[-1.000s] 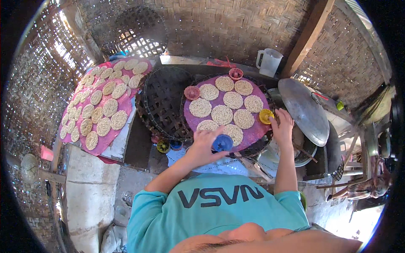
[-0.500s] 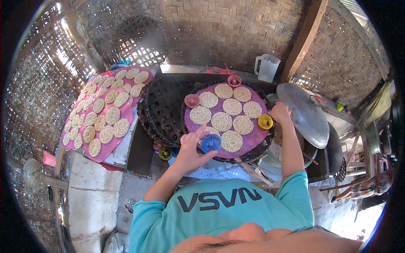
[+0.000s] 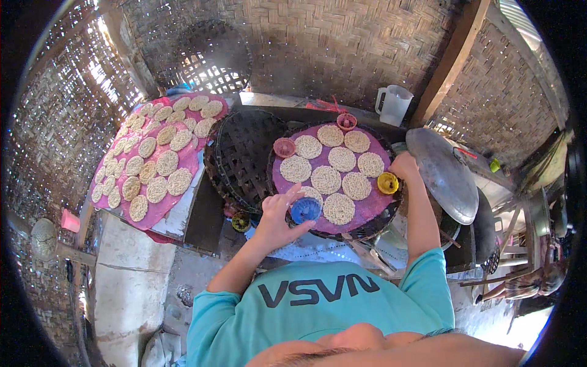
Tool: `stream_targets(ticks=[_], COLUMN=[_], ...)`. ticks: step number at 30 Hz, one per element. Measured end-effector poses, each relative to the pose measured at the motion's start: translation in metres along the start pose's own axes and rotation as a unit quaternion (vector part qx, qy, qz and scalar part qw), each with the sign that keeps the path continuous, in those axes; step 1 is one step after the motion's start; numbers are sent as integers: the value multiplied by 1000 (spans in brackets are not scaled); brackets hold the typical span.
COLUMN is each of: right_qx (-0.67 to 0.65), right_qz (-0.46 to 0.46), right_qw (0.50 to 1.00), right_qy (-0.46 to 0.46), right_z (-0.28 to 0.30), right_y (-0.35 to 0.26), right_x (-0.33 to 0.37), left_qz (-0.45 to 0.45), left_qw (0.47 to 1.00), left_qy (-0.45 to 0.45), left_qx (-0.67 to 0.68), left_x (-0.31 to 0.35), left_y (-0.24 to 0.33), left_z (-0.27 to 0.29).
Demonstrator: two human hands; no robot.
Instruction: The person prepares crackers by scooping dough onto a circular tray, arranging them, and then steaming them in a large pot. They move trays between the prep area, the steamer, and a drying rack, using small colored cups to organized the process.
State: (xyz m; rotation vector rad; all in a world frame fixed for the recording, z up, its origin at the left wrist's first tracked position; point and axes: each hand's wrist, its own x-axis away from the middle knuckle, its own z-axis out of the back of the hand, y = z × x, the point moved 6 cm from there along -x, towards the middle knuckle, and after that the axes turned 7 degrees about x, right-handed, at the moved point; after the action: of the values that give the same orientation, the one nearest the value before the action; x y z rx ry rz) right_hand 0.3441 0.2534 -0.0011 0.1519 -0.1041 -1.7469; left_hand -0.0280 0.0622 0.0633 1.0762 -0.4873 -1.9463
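Note:
My left hand (image 3: 275, 217) curves round a small blue fluted cup (image 3: 306, 209) at the near left rim of a round woven tray (image 3: 393, 211), thumb on one side and fingers on the other. The cup overlaps one of several pale round discs of dough strands (image 3: 326, 179) lying on the tray's pink sheet (image 3: 367, 205). At the tray's right rim my right hand (image 3: 405, 167) is closed, just beside a yellow cup (image 3: 387, 183). Its fingertips are hidden. Two pink cups (image 3: 284, 147) stand along the far and left rim.
On the left, a table bears a pink sheet (image 3: 153, 217) covered with many more discs. A dark woven basket (image 3: 241, 162) lies beside the tray. A large metal lid (image 3: 443, 174) leans at right, and a translucent jug (image 3: 395, 105) stands at the back.
The view has shifted slightly, so the surroundings sit a little lower and further right. My right hand has drawn slightly left toward the yellow cup; my left hand stays at the blue cup.

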Motion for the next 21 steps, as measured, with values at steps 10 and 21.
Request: stream_targets(ticks=[10,21], right_qx=[-142,-204], right_qz=[99,57], right_qw=[984,973], right_qy=[43,88], right_z=[-5,-9], right_y=[-4,4], right_x=[-1,2], left_qz=[-2,-36], left_qw=[999,985], left_qy=[-53,-168], left_qx=[4,-24], left_x=[3,1], left_y=[-6,-1], left_z=[-17,-62])
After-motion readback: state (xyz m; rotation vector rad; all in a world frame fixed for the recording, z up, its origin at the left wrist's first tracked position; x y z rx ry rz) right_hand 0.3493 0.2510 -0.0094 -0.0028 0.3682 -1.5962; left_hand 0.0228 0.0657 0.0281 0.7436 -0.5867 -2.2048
